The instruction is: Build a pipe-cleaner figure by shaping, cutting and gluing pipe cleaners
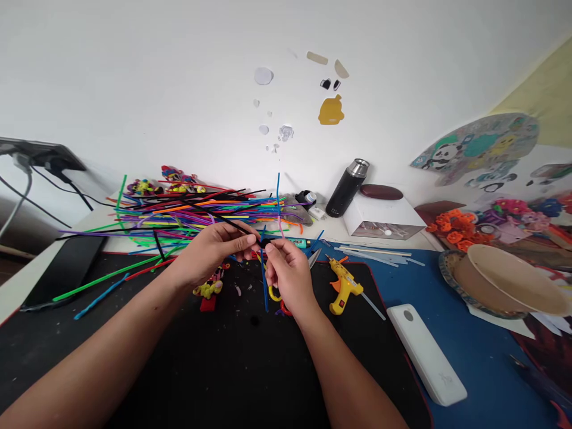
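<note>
Above the black mat, my left hand [230,243] pinches a black pipe cleaner [218,217] that runs up and left over the pile. Close beside it, my right hand [289,271] is closed with its fingertips on the dark end of the same pipe cleaner. A blue pipe cleaner [264,280] stands behind the fingertips, partly hidden. Below my right hand, scissors with a yellow handle [274,293] show only in part; their blade [314,257] pokes out past the knuckles. A small figure of yellow and red pipe cleaner [209,289] sits under my left hand.
Many coloured pipe cleaners [196,208] lie heaped along the wall. A yellow glue gun [342,289] rests at the right, near a white case [426,354]. Farther back stand a black thermos [347,188] and a white box [382,217]. A phone [65,271] lies at left, a bowl [513,280] at right.
</note>
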`<action>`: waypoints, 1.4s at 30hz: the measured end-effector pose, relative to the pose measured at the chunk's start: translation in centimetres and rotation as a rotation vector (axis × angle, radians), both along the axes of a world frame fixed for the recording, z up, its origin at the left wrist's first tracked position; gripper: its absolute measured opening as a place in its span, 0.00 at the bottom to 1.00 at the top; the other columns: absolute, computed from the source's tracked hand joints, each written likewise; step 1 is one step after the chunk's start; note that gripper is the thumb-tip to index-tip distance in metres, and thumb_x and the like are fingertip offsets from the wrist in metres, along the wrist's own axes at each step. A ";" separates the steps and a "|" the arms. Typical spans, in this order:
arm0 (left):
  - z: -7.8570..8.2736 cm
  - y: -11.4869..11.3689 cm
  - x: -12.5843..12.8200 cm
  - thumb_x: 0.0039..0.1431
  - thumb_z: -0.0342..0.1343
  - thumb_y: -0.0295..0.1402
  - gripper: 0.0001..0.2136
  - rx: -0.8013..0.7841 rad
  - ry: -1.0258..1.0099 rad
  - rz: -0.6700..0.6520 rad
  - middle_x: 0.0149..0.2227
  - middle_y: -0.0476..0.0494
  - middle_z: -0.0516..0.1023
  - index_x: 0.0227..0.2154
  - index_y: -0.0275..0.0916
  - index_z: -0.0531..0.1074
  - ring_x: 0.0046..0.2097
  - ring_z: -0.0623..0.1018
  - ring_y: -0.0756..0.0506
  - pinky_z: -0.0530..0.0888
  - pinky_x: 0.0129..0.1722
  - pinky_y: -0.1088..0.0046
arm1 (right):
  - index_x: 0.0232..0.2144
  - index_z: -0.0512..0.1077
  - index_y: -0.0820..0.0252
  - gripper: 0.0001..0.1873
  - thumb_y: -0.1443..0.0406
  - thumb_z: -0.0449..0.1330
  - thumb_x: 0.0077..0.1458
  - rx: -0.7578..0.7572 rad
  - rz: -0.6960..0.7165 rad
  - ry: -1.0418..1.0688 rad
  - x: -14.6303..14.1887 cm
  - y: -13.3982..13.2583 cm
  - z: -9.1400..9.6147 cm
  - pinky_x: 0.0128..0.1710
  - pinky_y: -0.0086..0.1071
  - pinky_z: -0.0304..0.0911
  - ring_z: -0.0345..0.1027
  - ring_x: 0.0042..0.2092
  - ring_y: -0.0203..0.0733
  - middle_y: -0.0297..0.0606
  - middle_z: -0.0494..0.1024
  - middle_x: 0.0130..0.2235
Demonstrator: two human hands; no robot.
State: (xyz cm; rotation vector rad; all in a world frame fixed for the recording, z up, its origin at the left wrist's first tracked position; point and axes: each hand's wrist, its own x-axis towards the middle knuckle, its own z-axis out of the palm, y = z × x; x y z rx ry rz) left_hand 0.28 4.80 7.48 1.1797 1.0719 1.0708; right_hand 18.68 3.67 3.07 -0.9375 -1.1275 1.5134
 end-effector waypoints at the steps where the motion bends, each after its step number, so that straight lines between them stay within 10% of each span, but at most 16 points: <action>1: 0.2 0.0 -0.1 0.49 0.78 0.47 0.19 0.000 -0.027 0.012 0.28 0.45 0.83 0.37 0.38 0.84 0.29 0.78 0.48 0.73 0.28 0.75 | 0.36 0.71 0.57 0.19 0.48 0.66 0.60 -0.009 -0.006 0.006 0.0 0.0 0.0 0.17 0.26 0.52 0.60 0.17 0.32 0.23 0.67 0.18; 18: 2.9 -0.2 -2.3 0.48 0.77 0.50 0.22 0.103 -0.027 0.274 0.28 0.44 0.84 0.33 0.36 0.81 0.31 0.80 0.46 0.75 0.33 0.71 | 0.37 0.74 0.56 0.21 0.45 0.65 0.59 -0.004 -0.087 0.028 -0.1 0.2 -0.7 0.17 0.26 0.49 0.56 0.17 0.32 0.22 0.64 0.19; 32: 4.3 -0.8 -3.1 0.45 0.79 0.49 0.21 0.139 -0.162 0.198 0.28 0.45 0.83 0.32 0.36 0.83 0.30 0.78 0.47 0.73 0.33 0.71 | 0.36 0.74 0.58 0.18 0.49 0.62 0.62 0.085 -0.103 -0.658 9.9 -2.6 0.6 0.23 0.28 0.58 0.62 0.19 0.34 0.24 0.69 0.22; 42: 4.7 -1.4 -3.4 0.51 0.76 0.47 0.18 0.185 -0.157 0.140 0.28 0.45 0.83 0.33 0.37 0.84 0.30 0.77 0.48 0.72 0.34 0.70 | 0.44 0.77 0.57 0.19 0.48 0.63 0.66 0.125 0.048 -1.457 6.0 -3.7 1.7 0.36 0.35 0.60 0.80 0.41 0.50 0.41 0.85 0.38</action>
